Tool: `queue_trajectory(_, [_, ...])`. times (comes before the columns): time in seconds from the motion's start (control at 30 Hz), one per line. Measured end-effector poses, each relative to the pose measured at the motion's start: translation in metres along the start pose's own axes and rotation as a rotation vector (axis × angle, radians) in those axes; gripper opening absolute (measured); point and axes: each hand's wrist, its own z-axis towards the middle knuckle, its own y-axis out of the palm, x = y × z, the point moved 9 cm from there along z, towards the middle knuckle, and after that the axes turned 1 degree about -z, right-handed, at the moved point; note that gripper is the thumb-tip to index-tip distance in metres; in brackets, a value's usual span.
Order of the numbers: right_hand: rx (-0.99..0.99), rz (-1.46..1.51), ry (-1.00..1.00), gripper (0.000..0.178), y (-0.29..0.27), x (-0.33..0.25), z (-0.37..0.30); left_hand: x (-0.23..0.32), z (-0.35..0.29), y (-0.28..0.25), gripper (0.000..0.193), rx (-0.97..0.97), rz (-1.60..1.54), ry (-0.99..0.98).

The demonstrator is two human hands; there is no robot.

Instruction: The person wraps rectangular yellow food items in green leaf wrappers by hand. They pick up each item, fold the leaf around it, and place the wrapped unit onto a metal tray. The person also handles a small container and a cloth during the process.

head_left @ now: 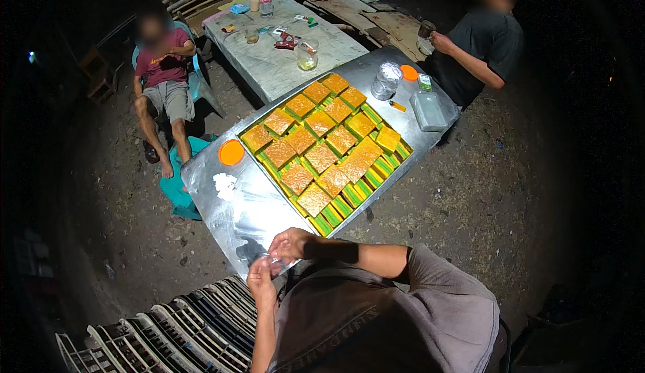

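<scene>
Close together over the near left corner of the metal table (252, 224), my left hand (259, 282) and my right hand (289, 243) pinch a small clear plastic bag (281, 266) between their fingertips. Just beyond them lies a wide tray of layered cake (322, 157), cut into many square pieces. Its loose top pieces are glazed golden brown; the rows beneath show green and yellow stripes. A small heap of white scraps (225, 185) and an orange round lid (231, 152) sit left of the tray.
At the table's right are a clear jar (386, 81), another orange lid (409, 73), a lighter (398, 106) and a plastic container (430, 110). A second table (282, 77) holds a bottle (266, 0) and a glass jar (307, 56). One person sits at left; another stands at right holding a cup.
</scene>
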Motion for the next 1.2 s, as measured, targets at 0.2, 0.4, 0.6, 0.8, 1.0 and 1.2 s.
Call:
queue_trajectory(0.2, [0.083, -0.137, -0.299, 0.028, -0.004, -0.028, -0.012, -0.017, 0.001, -0.006, 0.026, 0.104, -0.145, -0.081])
queue_trajectory(0.4, [0.001, 0.137, -0.338, 0.030, 0.007, -0.043, -0.018, -0.008, 0.014, -0.013, 0.035, 0.157, -0.081, 0.147])
queue_trajectory(0.6, [0.136, -0.139, -0.117, 0.036, 0.001, -0.060, -0.026, -0.011, 0.019, -0.005, 0.045, 0.192, -0.060, 0.086])
queue_trajectory(0.8, [0.242, -0.042, -0.277, 0.048, -0.018, -0.044, -0.007, 0.011, 0.025, 0.039, 0.045, 0.182, -0.478, 0.093])
queue_trajectory(1.0, [0.195, -0.277, -0.218, 0.041, -0.030, -0.031, 0.011, 0.011, 0.031, 0.032, 0.041, 0.273, -0.091, 0.151])
queue_trajectory(1.2, [0.159, -0.448, -0.245, 0.038, -0.072, -0.089, 0.026, 0.002, 0.051, 0.025, 0.029, 0.314, -0.469, 0.042])
